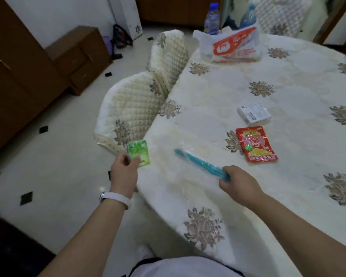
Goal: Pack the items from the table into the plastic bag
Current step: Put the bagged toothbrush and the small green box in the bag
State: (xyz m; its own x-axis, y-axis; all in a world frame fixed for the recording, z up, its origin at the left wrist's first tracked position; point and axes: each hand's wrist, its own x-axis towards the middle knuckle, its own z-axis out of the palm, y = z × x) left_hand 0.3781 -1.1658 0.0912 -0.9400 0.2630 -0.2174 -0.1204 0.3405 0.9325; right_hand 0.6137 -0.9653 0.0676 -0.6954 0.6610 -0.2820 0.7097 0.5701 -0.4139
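Plastic bag [228, 47] is standing at the far edge of the table [208, 100], mouth gaping. A blue-capped bottle [211, 21] and a second bottle [247, 17] are rising at its mouth; inside or behind, cannot tell.

Left hand [124, 170] is hovering just off the left edge, thumb and fingers pinching a green packet [139, 151] by its lower end.

Right hand [238, 182] is hanging over the near side, fingers curling round one end of a blurred teal wrapped stick [198, 162].

Red packet [255, 144] and white box [254, 112] are lying flat toward the right, apart. Bare cloth is stretching from them to the bag. A padded chair [132, 108] is crowding the left edge.
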